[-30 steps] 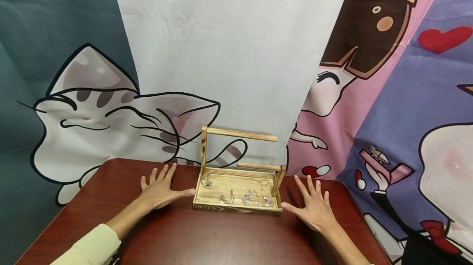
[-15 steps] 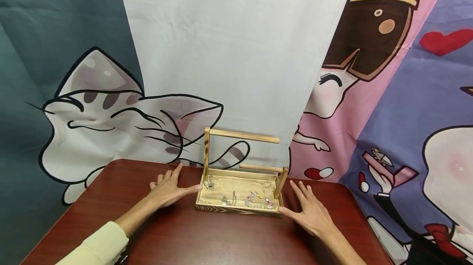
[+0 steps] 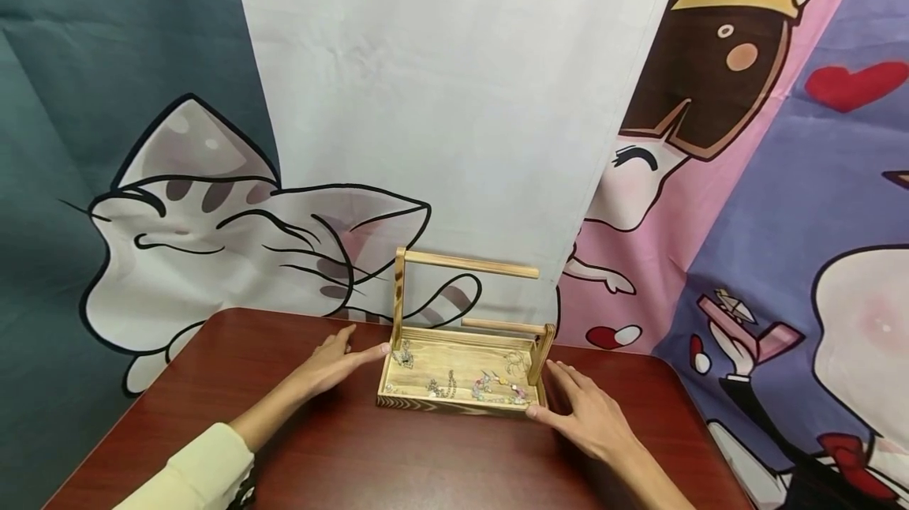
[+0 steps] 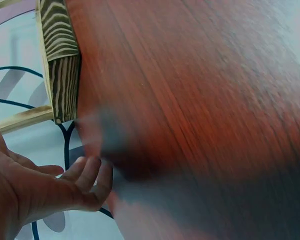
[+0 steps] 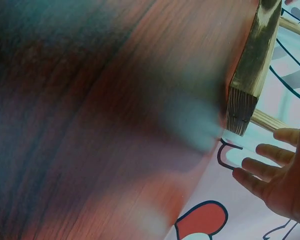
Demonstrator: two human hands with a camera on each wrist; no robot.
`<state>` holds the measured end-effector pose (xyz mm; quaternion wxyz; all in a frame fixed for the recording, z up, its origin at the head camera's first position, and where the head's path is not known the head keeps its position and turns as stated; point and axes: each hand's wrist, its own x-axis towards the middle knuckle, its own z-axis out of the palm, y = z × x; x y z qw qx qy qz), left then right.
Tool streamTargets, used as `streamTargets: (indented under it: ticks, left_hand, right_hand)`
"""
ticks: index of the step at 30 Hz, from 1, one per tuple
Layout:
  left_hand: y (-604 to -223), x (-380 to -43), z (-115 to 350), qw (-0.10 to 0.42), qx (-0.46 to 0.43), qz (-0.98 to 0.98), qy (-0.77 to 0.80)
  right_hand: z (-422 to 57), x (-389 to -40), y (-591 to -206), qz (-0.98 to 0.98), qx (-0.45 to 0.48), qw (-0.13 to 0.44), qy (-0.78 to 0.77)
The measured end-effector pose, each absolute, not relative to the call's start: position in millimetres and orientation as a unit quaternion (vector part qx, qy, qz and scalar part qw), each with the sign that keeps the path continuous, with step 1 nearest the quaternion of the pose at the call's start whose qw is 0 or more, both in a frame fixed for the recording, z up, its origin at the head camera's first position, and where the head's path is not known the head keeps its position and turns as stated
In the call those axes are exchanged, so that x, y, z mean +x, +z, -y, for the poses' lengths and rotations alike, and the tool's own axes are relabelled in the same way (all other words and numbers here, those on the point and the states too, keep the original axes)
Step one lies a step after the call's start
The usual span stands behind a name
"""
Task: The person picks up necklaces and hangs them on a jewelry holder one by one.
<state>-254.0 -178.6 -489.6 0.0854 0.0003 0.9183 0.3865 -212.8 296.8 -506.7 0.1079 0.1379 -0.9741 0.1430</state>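
A wooden jewelry stand (image 3: 454, 406) with a shallow tray and two crossbars stands on the table. In its tray lie a multicoloured beaded bracelet (image 3: 480, 392), a chain piece (image 3: 451, 384), a tangled chain (image 3: 406, 355) at the left and a thin piece (image 3: 514, 363) at the back right. My left hand (image 3: 332, 364) is beside the left end, thumb tip at the rim and fingers loosely bent. Beside the right end is my right hand (image 3: 592, 414), thumb at the front corner, fingers extended along the side. Firm contact cannot be told for either hand.
The stand rests near the back edge of the dark red wooden table (image 3: 398, 463). Behind it hangs a cloth (image 3: 454, 99) printed with cartoon figures. A light sleeve (image 3: 206, 466) covers the left forearm.
Both hands have moved in towards the stand's ends, and their spread fingers have drawn closer together. The stand keeps its place on the table; the view has shifted slightly.
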Motion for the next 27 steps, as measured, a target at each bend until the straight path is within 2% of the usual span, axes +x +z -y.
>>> streamTargets:
  ticks: [11,27]
  left_hand:
    - [-490,-256,180,0.139,-0.053,-0.851,0.503]
    - [-495,-262,170,0.169,-0.063,-0.775,0.605]
  right_hand:
    - [-288,-213,-511,0.964,0.178,0.128,0.153]
    - [-280,-208,-517,0.956,0.196,0.147,0.158]
